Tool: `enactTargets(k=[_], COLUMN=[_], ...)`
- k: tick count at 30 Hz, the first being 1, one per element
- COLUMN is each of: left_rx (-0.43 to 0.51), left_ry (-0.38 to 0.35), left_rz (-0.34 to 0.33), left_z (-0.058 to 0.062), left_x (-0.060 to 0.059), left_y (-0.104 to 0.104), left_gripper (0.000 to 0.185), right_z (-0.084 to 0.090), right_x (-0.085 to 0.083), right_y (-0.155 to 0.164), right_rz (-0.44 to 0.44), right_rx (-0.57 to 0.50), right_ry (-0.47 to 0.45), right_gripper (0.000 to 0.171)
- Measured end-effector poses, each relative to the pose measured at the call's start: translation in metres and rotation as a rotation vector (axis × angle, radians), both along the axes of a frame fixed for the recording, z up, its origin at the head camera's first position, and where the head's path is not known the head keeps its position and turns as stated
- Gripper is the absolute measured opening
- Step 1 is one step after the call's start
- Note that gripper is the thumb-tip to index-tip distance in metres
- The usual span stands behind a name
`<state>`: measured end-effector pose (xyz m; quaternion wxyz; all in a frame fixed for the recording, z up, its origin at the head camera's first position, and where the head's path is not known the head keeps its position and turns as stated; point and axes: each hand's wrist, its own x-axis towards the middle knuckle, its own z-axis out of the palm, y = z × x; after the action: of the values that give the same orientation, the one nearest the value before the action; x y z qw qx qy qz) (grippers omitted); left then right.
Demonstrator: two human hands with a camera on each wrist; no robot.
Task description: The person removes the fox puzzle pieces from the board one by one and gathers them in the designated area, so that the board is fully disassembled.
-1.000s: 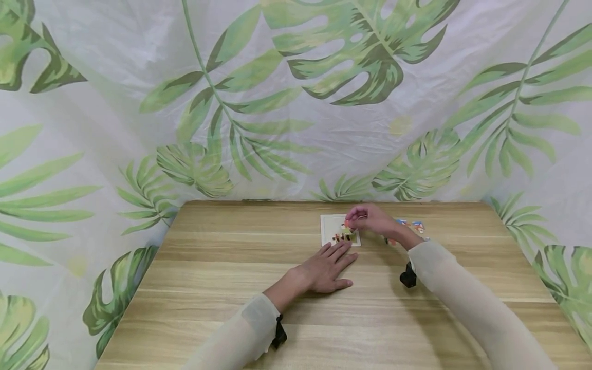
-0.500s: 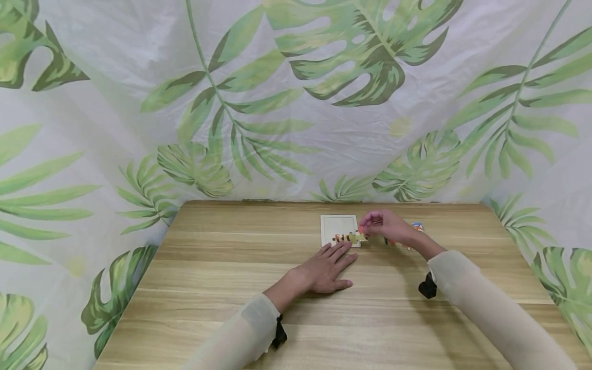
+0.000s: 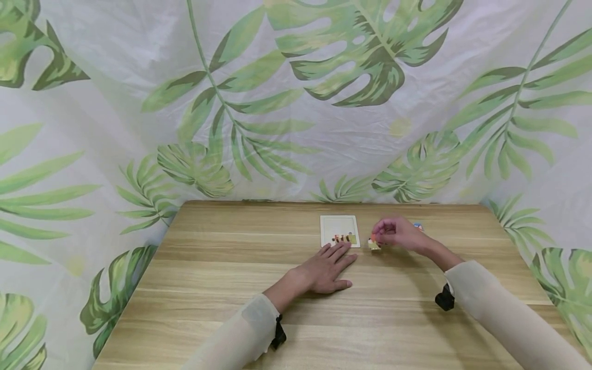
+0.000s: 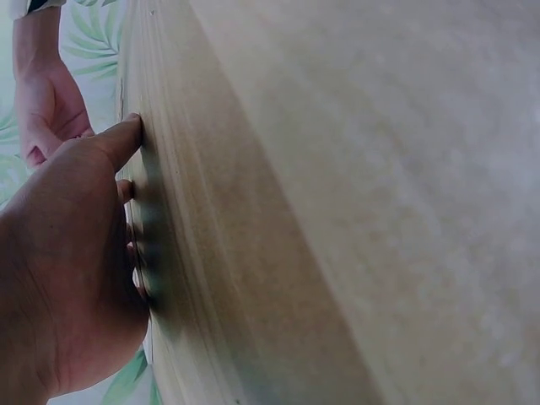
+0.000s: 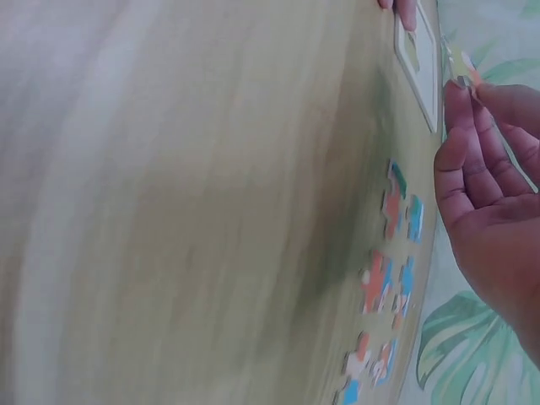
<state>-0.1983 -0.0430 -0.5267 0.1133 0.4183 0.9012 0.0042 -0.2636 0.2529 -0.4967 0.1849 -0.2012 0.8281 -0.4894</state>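
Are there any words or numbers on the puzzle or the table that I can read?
None can be read.
Puzzle tray: white, bare inside, no letters visible.
Puzzle piece pinched by the right hand: only colours, too small to tell.
Loose pieces: blurred red, blue and white shapes.
Table: plain wood.

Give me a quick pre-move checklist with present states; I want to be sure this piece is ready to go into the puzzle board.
1. Piece held: ok, the right hand pinches it at the fingertips.
2. Board steadied: ok, the left hand lies flat on the table with its fingertips at the board's near edge.
3. Piece over the board: not ok, it is off the board's right side.
4. Room on the board: ok, only the near strip is filled.
5. Piece's turn matches the gap: cannot tell, too small.
6. Spare pieces within reach: ok, they lie on the table by the right hand.
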Motion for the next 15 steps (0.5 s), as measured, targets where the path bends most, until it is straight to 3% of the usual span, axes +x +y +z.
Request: enactTargets(k=[15], left_rx=[-0.006], left_ry=[-0.039], left_rz=[0.012], left_z=[0.000], left_x=[0.000], left_y=[0.000], left_gripper=[0.074], right_z=[-0.006], right_x=[0.025], right_y=[0.028], right_rz=[-0.048], right_rx=[-0.002], right_ry=[0.002], right_gripper=[0.015])
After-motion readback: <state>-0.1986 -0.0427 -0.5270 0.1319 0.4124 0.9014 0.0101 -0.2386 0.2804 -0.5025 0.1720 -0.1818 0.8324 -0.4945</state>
